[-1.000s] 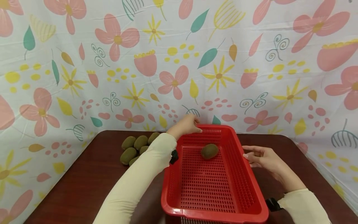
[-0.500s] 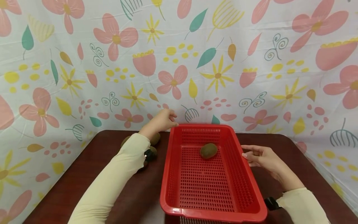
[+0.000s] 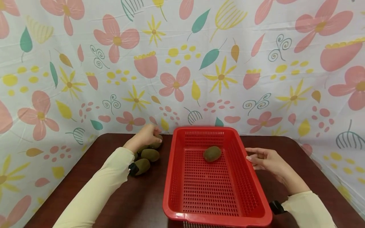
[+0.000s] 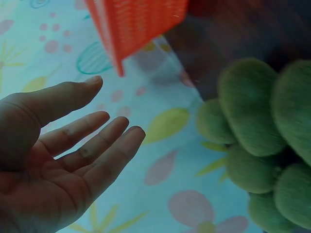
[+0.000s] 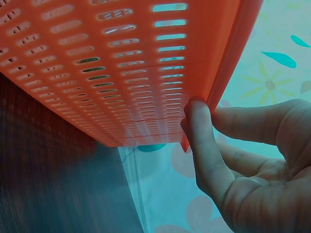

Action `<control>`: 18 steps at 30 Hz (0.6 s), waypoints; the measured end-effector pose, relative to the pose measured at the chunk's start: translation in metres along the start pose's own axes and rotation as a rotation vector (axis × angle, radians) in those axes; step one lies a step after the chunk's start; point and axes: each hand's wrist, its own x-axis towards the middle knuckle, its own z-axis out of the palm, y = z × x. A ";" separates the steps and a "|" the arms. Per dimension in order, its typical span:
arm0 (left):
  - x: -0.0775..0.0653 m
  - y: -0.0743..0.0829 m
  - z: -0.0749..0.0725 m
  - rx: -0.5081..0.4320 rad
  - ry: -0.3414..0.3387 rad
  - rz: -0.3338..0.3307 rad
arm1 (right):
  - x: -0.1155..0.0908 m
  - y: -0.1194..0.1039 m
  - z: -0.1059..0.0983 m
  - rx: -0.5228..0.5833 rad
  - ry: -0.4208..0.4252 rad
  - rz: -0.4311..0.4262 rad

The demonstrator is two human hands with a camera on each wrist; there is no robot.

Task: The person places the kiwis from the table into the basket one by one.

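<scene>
My left hand (image 3: 146, 136) hovers over a cluster of several brown kiwis (image 3: 150, 155) left of the basket. In the left wrist view its palm and fingers (image 4: 104, 167) are spread with nothing in them, and the kiwis (image 4: 250, 104) lie to the right, apart from it. A red perforated plastic basket (image 3: 171, 177) stands at the middle, with a single kiwi (image 3: 212, 154) on its floor near the far end. On the basket's right side, my right hand (image 3: 269, 161) pinches the rim between thumb and forefinger, seen close in the right wrist view at the basket wall (image 5: 141, 73).
The dark reddish-brown table (image 3: 85, 177) bears all of these. Behind it hangs a white cloth (image 3: 182, 63) printed with flowers and leaves, close to the basket's far rim and the table's back edge.
My left hand has moved from over the basket's far left corner, leftward and down to the kiwis. My right hand, the basket and its kiwi look nearly unmoved.
</scene>
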 end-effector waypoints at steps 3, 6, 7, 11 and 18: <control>-0.003 -0.013 0.006 0.025 -0.021 -0.013 | 0.000 0.000 0.000 0.005 -0.003 0.000; -0.006 -0.025 0.010 0.047 -0.038 -0.030 | -0.001 -0.001 -0.001 0.008 -0.006 0.001; -0.007 -0.028 0.012 0.055 -0.045 -0.032 | -0.001 -0.001 -0.001 0.008 -0.007 0.002; -0.010 -0.042 0.018 0.066 -0.074 -0.062 | -0.001 -0.002 0.000 0.009 -0.002 0.004; -0.013 -0.056 0.027 0.073 -0.114 -0.063 | -0.001 -0.003 0.000 0.006 0.000 0.002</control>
